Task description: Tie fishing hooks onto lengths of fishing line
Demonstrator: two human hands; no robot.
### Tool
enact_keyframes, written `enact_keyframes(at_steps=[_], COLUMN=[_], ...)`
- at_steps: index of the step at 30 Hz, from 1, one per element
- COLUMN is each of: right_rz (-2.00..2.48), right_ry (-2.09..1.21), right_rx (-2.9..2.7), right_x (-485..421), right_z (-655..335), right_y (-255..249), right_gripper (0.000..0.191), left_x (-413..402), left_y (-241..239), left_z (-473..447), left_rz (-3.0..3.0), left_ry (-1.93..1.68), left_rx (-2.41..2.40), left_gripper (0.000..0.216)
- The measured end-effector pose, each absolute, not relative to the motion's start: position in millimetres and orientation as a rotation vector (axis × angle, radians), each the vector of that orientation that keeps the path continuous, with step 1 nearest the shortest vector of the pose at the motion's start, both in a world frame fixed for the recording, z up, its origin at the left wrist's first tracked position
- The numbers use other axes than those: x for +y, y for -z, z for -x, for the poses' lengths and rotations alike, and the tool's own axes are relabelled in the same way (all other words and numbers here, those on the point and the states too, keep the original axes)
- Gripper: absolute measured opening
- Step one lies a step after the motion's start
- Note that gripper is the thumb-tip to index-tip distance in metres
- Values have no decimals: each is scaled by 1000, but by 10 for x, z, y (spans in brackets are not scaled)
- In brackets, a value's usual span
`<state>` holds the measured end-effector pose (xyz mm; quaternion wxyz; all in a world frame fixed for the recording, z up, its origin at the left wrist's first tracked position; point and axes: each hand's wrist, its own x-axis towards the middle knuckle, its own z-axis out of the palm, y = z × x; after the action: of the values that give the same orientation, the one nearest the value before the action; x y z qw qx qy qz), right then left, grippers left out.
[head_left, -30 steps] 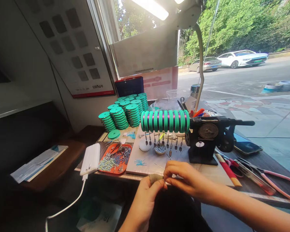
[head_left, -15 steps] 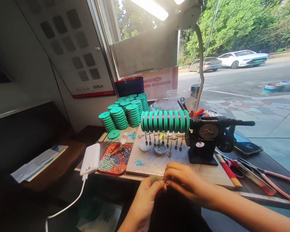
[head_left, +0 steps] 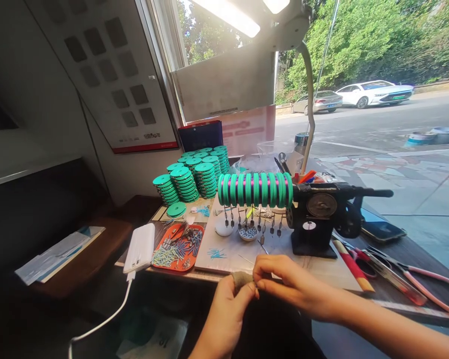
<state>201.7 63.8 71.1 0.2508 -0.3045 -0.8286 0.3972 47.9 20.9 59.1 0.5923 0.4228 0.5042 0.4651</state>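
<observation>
My left hand (head_left: pixel 230 306) is closed in a pinch at the front edge of the board, with a tan wrap (head_left: pixel 241 279) around its index finger. Against its fingertips, my right hand (head_left: pixel 284 281) pinches too. Whatever lies between the two sets of fingers is too small and hidden to make out. A thin needle-like line shows just beyond the right fingers. Behind the hands, green spools (head_left: pixel 255 190) sit in a row on a black winding machine (head_left: pixel 314 214), with small metal pieces hanging below them. A small bowl of silvery beads (head_left: pixel 248 233) stands under the row.
To the left are an orange tray (head_left: pixel 175 264) of small parts, a white power bank (head_left: pixel 139 248) with a cable, and stacked green spools (head_left: pixel 181 182). Pink-handled pliers (head_left: pixel 415 271), a red-wrapped stick (head_left: pixel 353 264) and a phone (head_left: pixel 383 224) lie right. A lamp (head_left: pixel 310 99) arches overhead.
The view has shifted very slightly. Both hands stay pinched together in nearly the same place, with small finger movement only.
</observation>
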Motion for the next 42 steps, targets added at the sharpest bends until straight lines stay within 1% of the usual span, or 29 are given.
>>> enact_keyframes(at_steps=[5, 12, 16, 21, 23, 28, 36, 42], right_rz=[888, 970, 948, 864, 843, 810, 890, 913], right_ry=[-1147, -1345, -1475, -1725, -1760, -1738, -1464, -1349], right_rx=[-2234, -2119, -2031, -1896, -1874, -1912, -2076, -2149], right_x=[643, 648, 673, 700, 709, 734, 730, 717], right_z=[-2011, -2001, -2003, -2015, -2016, -2016, -2048, -2054], right_y=[-737, -782, -752, -772, -782, -752, -749, -750], right_gripper=[18, 14, 13, 14, 15, 16, 12, 14], left_x=[194, 156, 163, 174, 175, 183, 172, 158], left_y=[-510, -457, -506, -508, -488, -464, -509, -506], left_z=[-475, -473, -481, -475, -470, -465, -465, -457], left_rz=[-974, -1082, -1141, -1236, -1218, -1197, -1266, -1551], left_ry=[-1114, -1143, -1155, -1151, -1141, -1142, -1164, -1141], left_rx=[1228, 1242, 1229, 1198, 1190, 1165, 1215, 1344], left_gripper=[15, 19, 19, 18, 17, 15, 16, 15])
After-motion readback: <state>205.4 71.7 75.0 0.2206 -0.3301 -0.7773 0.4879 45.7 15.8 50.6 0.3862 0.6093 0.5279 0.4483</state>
